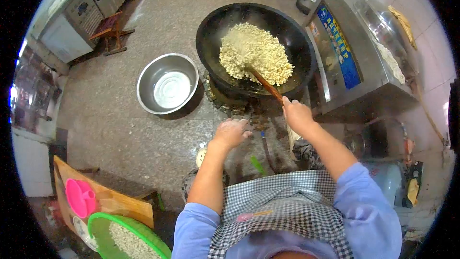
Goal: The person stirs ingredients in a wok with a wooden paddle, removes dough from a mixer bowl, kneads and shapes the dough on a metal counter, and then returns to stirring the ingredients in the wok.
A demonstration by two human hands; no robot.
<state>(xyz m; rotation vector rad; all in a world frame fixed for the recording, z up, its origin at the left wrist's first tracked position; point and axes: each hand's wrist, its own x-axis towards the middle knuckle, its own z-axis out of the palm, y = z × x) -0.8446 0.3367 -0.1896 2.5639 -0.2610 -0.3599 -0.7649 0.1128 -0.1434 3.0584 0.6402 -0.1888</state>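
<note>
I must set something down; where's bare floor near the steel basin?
Bare floor lies left of the steel basin and between stool and wok. Tight: from basin to wok; crowded: lower left, around pink container and green basket.

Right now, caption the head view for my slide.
Right hand grips wooden handle angled into pale food in wok.

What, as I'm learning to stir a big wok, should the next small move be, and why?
Probably a short push of the wooden handle to turn the pale, crumbly food over: the right hand grips the handle, whose far end is buried in the food, which lies mounded in the wok.
</note>
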